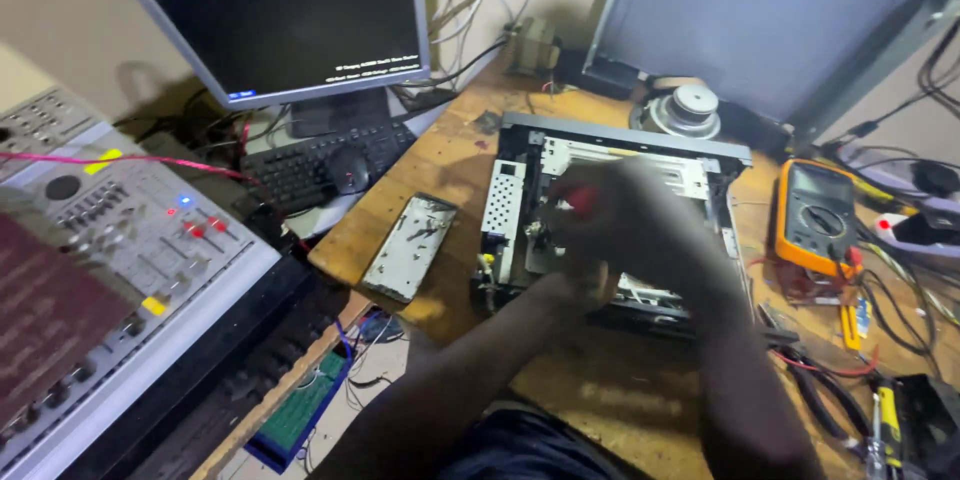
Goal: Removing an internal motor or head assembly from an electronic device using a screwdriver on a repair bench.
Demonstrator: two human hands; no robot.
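An opened metal electronic chassis [515,195] lies on the wooden bench [600,380], its inner plates and parts showing. Both my hands are over it and blurred by motion. My right hand [650,225] hovers above the middle of the chassis, closed around a red-handled tool [582,198] that points down into it. My left hand [578,280] is at the chassis's near edge, touching it; its grip is too blurred to tell. A loose grey metal cover plate [410,245] lies to the left of the chassis.
A yellow multimeter [815,215] with tangled leads sits to the right, with a yellow-handled screwdriver [887,425] near the corner. Behind are a lit monitor [290,10], keyboard [300,170], mouse [347,170], a speaker driver [688,108] and a grey panel [770,20]. A mixing console [120,230] fills the left.
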